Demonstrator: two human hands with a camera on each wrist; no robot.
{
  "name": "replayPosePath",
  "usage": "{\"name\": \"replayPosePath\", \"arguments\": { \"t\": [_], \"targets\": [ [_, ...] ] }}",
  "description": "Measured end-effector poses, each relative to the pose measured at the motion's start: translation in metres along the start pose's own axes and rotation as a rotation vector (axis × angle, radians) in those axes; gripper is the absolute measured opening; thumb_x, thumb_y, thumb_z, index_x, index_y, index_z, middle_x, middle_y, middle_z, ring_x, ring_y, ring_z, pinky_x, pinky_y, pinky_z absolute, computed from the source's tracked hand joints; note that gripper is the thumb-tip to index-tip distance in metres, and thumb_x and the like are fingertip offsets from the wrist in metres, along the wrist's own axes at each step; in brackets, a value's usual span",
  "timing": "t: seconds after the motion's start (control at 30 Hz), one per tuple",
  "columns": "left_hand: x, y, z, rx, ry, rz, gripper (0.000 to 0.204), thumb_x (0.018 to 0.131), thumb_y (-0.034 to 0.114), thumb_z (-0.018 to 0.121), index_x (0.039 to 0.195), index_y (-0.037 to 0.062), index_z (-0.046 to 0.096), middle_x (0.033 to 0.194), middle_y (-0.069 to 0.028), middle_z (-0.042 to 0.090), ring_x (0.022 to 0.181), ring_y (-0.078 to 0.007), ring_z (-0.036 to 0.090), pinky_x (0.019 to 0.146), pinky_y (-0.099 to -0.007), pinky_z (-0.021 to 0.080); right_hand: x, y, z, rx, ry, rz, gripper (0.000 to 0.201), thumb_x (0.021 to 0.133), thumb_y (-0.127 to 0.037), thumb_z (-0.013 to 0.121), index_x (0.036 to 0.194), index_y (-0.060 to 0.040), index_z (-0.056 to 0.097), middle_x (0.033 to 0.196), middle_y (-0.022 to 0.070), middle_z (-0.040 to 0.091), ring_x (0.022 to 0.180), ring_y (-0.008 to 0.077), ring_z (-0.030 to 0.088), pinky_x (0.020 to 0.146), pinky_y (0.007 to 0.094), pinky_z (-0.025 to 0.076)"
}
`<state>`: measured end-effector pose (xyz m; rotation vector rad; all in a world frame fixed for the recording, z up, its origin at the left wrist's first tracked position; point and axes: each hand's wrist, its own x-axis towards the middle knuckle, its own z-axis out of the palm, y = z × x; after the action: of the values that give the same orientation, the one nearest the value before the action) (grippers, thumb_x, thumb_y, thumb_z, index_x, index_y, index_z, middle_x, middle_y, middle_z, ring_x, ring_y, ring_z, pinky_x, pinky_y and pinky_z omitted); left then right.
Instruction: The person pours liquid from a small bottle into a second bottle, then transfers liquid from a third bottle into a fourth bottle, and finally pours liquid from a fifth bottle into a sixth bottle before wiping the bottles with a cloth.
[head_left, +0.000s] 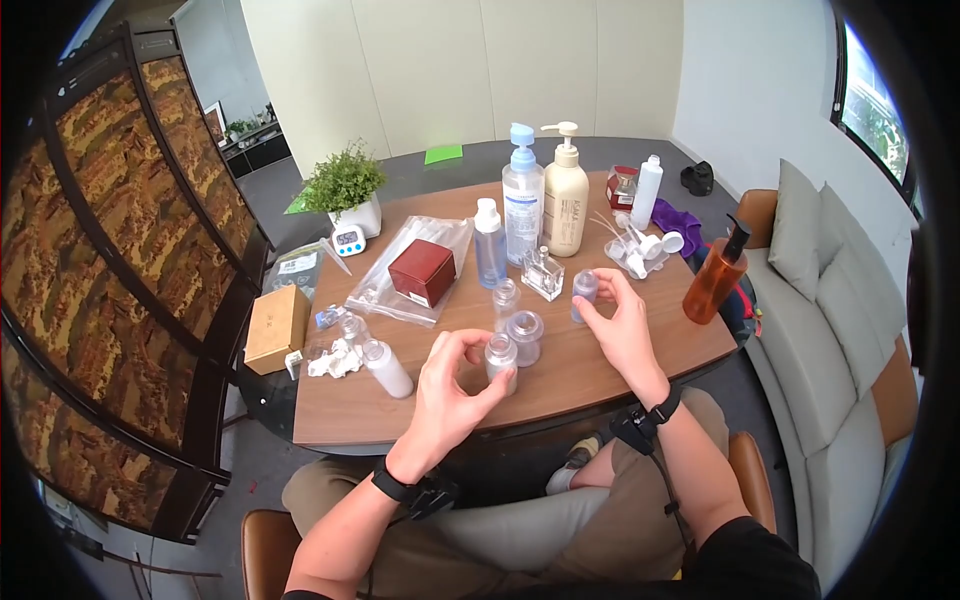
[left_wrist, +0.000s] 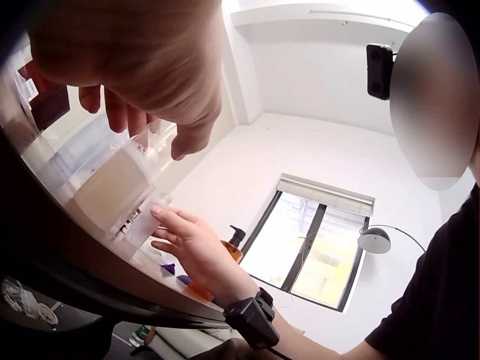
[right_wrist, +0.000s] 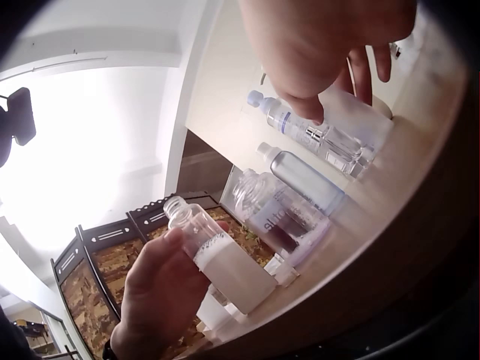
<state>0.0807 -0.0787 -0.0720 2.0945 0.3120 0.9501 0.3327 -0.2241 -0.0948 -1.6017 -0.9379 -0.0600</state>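
My left hand (head_left: 445, 395) grips a clear, open-necked bottle (head_left: 501, 362) near the table's front edge. Milky liquid with froth on top fills much of this bottle (right_wrist: 234, 271) in the right wrist view. To the right, my right hand (head_left: 625, 330) holds a small translucent bottle (head_left: 584, 291) between thumb and fingers. Between the hands stand two clear empty-looking bottles, a wide one (head_left: 524, 336) and a narrower one (head_left: 506, 296) behind it. Left of my left hand is another bottle (head_left: 388, 370) with whitish contents. How full the right hand's bottle is, I cannot tell.
Behind stand a blue-capped pump bottle (head_left: 523, 205), a cream pump bottle (head_left: 567, 205) and a glass perfume bottle (head_left: 543, 274). A red box (head_left: 422, 272) lies on a plastic bag at left, near a cardboard box (head_left: 276, 330). An amber pump bottle (head_left: 713, 283) is at right.
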Motion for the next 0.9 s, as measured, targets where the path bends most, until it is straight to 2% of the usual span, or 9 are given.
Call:
{"name": "replayPosePath", "arguments": {
  "t": [0.1, 0.3, 0.4, 0.47, 0.6, 0.7, 0.73, 0.8, 0.9],
  "targets": [
    [-0.001, -0.002, 0.002, 0.004, 0.026, 0.004, 0.045, 0.087, 0.018, 0.091, 0.125, 0.0036, 0.071, 0.107, -0.0036, 0.067, 0.095, -0.015, 0.059, 0.081, -0.0323, 0.045, -0.002, -0.004, 0.001, -0.037, -0.017, 0.012, 0.042, 0.097, -0.009, 0.084, 0.134, 0.0016, 0.066, 0.122, 0.0141, 0.081, 0.112, 0.0224, 0.077, 0.103, 0.0391, 0.058],
    [-0.001, 0.0, -0.001, 0.009, 0.036, -0.004, 0.045, 0.087, 0.018, 0.091, 0.125, 0.004, 0.07, 0.108, -0.0035, 0.067, 0.096, -0.0154, 0.06, 0.082, -0.0326, 0.046, -0.008, -0.002, 0.004, -0.083, 0.017, -0.018, 0.058, 0.095, -0.014, 0.087, 0.144, 0.0011, 0.061, 0.124, 0.0209, 0.079, 0.115, 0.0333, 0.077, 0.104, 0.0464, 0.058],
    [-0.001, -0.003, -0.001, 0.018, 0.022, -0.013, 0.044, 0.088, 0.019, 0.091, 0.124, 0.0042, 0.07, 0.109, -0.0035, 0.067, 0.096, -0.0156, 0.06, 0.083, -0.0331, 0.047, -0.01, -0.005, 0.007, -0.163, 0.079, -0.041, 0.064, 0.094, -0.014, 0.088, 0.149, -0.0007, 0.06, 0.127, 0.0196, 0.076, 0.121, 0.0353, 0.072, 0.113, 0.0494, 0.052],
    [0.0, -0.002, -0.003, 0.033, 0.017, -0.024, 0.044, 0.088, 0.021, 0.091, 0.123, 0.004, 0.069, 0.109, -0.0037, 0.067, 0.096, -0.0155, 0.06, 0.084, -0.0333, 0.047, -0.011, -0.02, 0.01, -0.385, 0.311, -0.304, 0.064, 0.093, -0.011, 0.086, 0.151, -0.0038, 0.06, 0.124, 0.0162, 0.073, 0.122, 0.0367, 0.068, 0.118, 0.05, 0.046],
    [-0.001, -0.001, -0.004, 0.081, -0.003, -0.052, 0.043, 0.088, 0.024, 0.092, 0.118, 0.0035, 0.068, 0.104, -0.004, 0.067, 0.094, -0.0156, 0.059, 0.082, -0.0335, 0.048, -0.02, -0.058, 0.005, -0.379, 0.336, -0.377, 0.049, 0.093, -0.006, 0.082, 0.14, -0.0041, 0.066, 0.117, 0.0128, 0.073, 0.118, 0.0359, 0.067, 0.117, 0.0482, 0.046],
    [-0.001, 0.0, -0.005, 0.1, -0.047, -0.073, 0.044, 0.086, 0.025, 0.093, 0.116, 0.0049, 0.067, 0.1, -0.0078, 0.063, 0.09, -0.0228, 0.061, 0.083, -0.0392, 0.054, -0.036, -0.069, 0.006, -0.181, 0.131, -0.427, 0.024, 0.09, 0.004, 0.077, 0.113, -0.0008, 0.072, 0.11, 0.0113, 0.073, 0.106, 0.0312, 0.068, 0.105, 0.0457, 0.052],
    [-0.001, 0.001, -0.004, 0.1, -0.048, -0.076, 0.044, 0.086, 0.025, 0.093, 0.116, 0.0049, 0.067, 0.1, -0.0078, 0.063, 0.09, -0.0228, 0.061, 0.083, -0.0392, 0.054, -0.042, -0.073, 0.01, -0.18, 0.128, -0.424, 0.024, 0.09, 0.004, 0.077, 0.113, -0.0008, 0.072, 0.11, 0.0113, 0.073, 0.106, 0.0312, 0.068, 0.105, 0.0457, 0.052],
    [-0.002, 0.004, -0.003, 0.102, -0.029, -0.02, 0.043, 0.086, 0.025, 0.094, 0.113, 0.0054, 0.069, 0.095, -0.0067, 0.062, 0.086, -0.0221, 0.06, 0.077, -0.0382, 0.052, -0.05, -0.077, 0.016, 0.065, -0.096, -0.35, 0.029, 0.087, 0.007, 0.074, 0.115, -0.0009, 0.072, 0.108, 0.0123, 0.073, 0.102, 0.03, 0.069, 0.097, 0.043, 0.056],
    [-0.003, 0.005, 0.001, 0.062, -0.028, 0.053, 0.042, 0.085, 0.025, 0.096, 0.112, 0.0058, 0.071, 0.092, -0.0054, 0.062, 0.085, -0.0213, 0.059, 0.073, -0.0366, 0.049, -0.057, -0.077, 0.019, 0.063, -0.222, -0.391, 0.049, 0.084, 0.004, 0.074, 0.132, -0.0007, 0.066, 0.117, 0.0157, 0.07, 0.105, 0.0301, 0.068, 0.095, 0.042, 0.057]
  ]
}}
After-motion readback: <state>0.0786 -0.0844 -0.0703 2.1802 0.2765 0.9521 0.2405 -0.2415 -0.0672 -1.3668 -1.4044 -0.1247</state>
